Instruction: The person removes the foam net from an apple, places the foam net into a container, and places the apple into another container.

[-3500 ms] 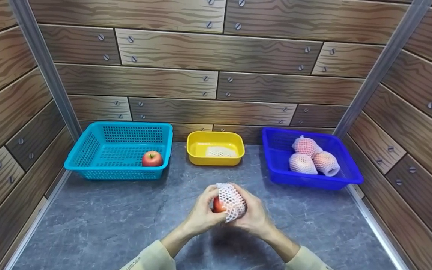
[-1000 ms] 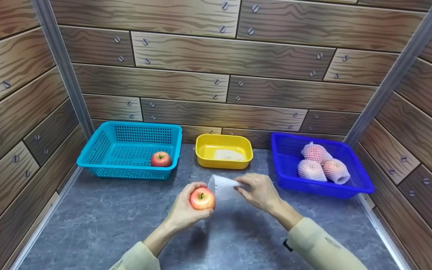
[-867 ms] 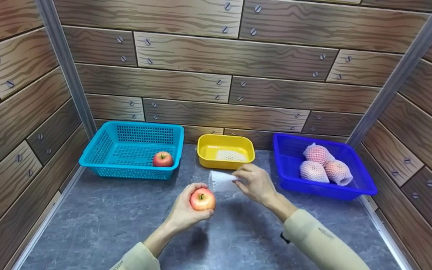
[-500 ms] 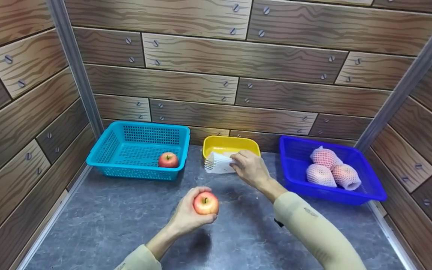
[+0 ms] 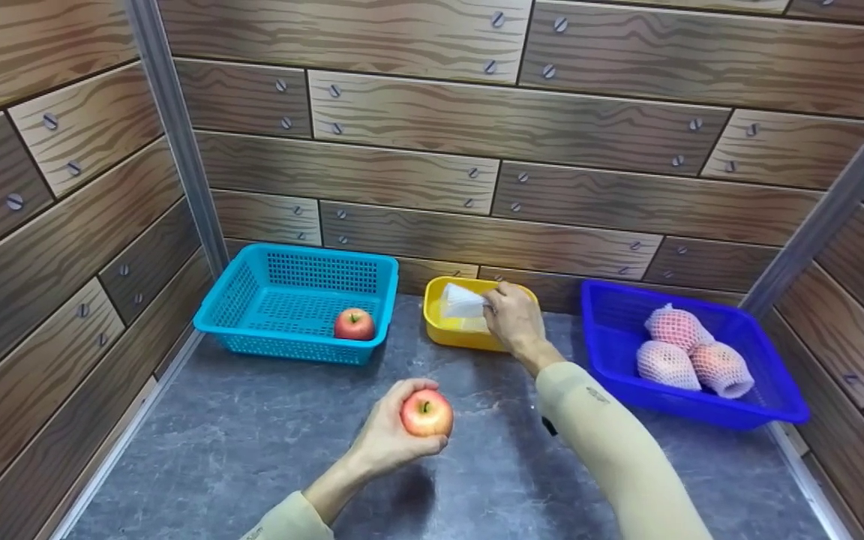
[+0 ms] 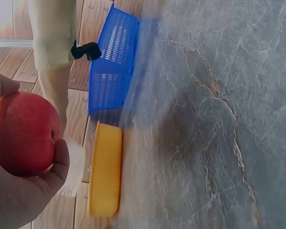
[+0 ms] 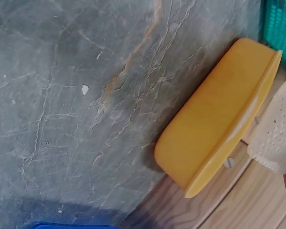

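A bare red apple (image 5: 427, 413) is gripped by my left hand (image 5: 391, 435) above the grey tabletop; the left wrist view shows the apple (image 6: 26, 133) close up. My right hand (image 5: 514, 316) pinches a white foam net sleeve (image 5: 463, 301) by one end, over the yellow tray (image 5: 436, 334). The right wrist view shows the net's mesh (image 7: 279, 129) above the rim of the tray (image 7: 214, 114), with only a sliver of the hand at the edge. Another white net piece lies in the tray, partly covered by the held one.
A turquoise basket (image 5: 289, 349) at the back left holds one bare apple (image 5: 355, 324). At the back right, a blue basket (image 5: 597, 360) holds several net-wrapped apples (image 5: 668, 364). Wood-patterned walls enclose the table (image 5: 252, 435).
Both hands were around the netted apple earlier; the net has come off it. My right hand has carried the net forward to the yellow tray, while my left keeps the apple.
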The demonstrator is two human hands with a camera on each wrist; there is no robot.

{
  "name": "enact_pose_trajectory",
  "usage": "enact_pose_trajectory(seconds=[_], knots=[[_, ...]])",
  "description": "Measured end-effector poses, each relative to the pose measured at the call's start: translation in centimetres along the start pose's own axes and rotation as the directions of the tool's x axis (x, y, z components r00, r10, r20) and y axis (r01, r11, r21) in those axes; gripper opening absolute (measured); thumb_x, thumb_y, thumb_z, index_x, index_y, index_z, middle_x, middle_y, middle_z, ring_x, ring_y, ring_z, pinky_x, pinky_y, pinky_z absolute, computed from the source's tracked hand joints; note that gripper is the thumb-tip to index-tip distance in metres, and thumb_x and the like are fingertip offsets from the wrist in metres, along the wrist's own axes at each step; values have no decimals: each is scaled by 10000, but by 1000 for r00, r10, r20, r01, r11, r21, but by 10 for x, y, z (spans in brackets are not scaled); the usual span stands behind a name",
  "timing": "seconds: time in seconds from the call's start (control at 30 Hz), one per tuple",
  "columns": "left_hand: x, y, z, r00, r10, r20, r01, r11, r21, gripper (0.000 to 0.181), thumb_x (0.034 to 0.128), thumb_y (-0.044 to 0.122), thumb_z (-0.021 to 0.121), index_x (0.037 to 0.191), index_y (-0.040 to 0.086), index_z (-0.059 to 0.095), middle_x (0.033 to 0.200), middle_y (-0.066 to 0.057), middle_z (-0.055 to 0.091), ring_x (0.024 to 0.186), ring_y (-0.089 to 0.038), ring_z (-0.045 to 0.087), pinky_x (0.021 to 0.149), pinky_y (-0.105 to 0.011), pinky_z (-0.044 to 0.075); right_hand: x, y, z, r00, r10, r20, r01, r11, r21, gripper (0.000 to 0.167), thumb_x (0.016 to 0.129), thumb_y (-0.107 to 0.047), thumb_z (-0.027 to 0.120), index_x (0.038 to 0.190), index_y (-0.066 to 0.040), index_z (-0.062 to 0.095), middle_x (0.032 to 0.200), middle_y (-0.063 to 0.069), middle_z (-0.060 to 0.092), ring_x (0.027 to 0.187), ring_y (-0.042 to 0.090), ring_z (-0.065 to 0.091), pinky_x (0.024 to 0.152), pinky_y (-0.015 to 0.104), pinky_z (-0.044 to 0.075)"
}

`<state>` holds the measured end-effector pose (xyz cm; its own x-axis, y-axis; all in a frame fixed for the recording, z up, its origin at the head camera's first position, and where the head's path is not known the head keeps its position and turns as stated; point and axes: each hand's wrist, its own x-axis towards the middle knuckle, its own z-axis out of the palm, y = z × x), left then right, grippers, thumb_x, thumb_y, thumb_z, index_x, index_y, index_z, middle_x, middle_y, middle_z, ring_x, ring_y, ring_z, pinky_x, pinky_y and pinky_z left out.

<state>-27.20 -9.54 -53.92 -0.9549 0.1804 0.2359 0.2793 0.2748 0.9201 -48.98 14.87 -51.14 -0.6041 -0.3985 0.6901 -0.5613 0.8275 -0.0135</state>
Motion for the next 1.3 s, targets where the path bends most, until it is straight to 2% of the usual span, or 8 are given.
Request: enact_pose_trajectory(seconds=[0.27, 0.43, 0.53, 0.73, 0.9, 1.07, 1.17, 1.3], knots=[[3, 2, -3, 1000, 16, -5, -16, 1000, -1, 689, 742, 232, 986, 1373, 210, 710, 1287, -46, 712, 1128, -143, 679, 977, -256, 563, 11, 3, 24, 989, 106, 106, -99, 993, -67, 58, 965, -78, 786, 993, -43, 824, 1015, 161, 738, 911, 385, 740, 762, 531, 642], [3, 4, -3, 1000, 21, -2, -21, 1000, -11, 688, 742, 235, 985, 1372, 218, 710, 1288, -43, 709, 1123, -138, 682, 975, -260, 567, 14, -3, 37, 968, 145, 206, -126, 987, -101, 96, 1008, -86, 752, 997, -23, 824, 1037, 168, 717, 945, 391, 726, 765, 563, 650], [3, 3, -4, 1000, 18, -1, -19, 1000, -10, 688, 743, 239, 980, 1375, 234, 709, 1286, -18, 708, 1119, -122, 683, 970, -258, 569, 16, -6, 43, 931, 188, 313, -168, 982, -92, 99, 1002, -116, 786, 1010, -33, 839, 1052, 162, 727, 964, 400, 738, 812, 562, 650], [3, 1, -8, 1000, 28, -11, -28, 1000, 0, 686, 742, 231, 975, 1376, 228, 711, 1272, -13, 708, 1114, -118, 681, 964, -259, 568, 21, -8, 54, 819, 231, 525, -280, 960, 14, 190, 1002, -247, 825, 1093, -90, 880, 1101, 121, 825, 1052, 380, 788, 944, 533, 636], [4, 1, -6, 1000, 23, -7, -23, 1000, -1, 686, 742, 231, 980, 1373, 229, 710, 1271, -14, 704, 1120, -123, 676, 968, -255, 565, 19, -5, 55, 776, 145, 614, -274, 954, 120, 293, 1049, -308, 719, 1102, -68, 879, 1036, 103, 855, 989, 297, 772, 942, 472, 625], [5, 1, -3, 999, 40, -4, -40, 999, 19, 692, 736, 234, 987, 1372, 228, 713, 1269, -9, 708, 1126, -124, 678, 981, -256, 562, 14, -3, 52, 718, 136, 683, -297, 947, 124, 433, 1085, -407, 615, 778, -148, 777, 699, -25, 632, 710, 169, 561, 697, 331, 464], [6, 1, -1, 999, 44, -3, -43, 999, 25, 692, 732, 238, 993, 1366, 239, 715, 1273, -9, 712, 1133, -125, 679, 989, -258, 556, 10, -3, 50, 702, 132, 700, -289, 951, 111, 521, 1111, -460, 581, 662, -201, 631, 619, -51, 477, 628, 150, 473, 614, 310, 376], [7, 0, 1, 999, 53, -7, -53, 998, 27, 687, 733, 239, 1002, 1358, 234, 717, 1275, -41, 717, 1136, -135, 680, 989, -258, 555, 5, -4, 47, 702, 136, 700, -290, 951, 106, 545, 1124, -504, 568, 676, -199, 625, 639, -49, 484, 643, 156, 481, 632, 325, 385]])
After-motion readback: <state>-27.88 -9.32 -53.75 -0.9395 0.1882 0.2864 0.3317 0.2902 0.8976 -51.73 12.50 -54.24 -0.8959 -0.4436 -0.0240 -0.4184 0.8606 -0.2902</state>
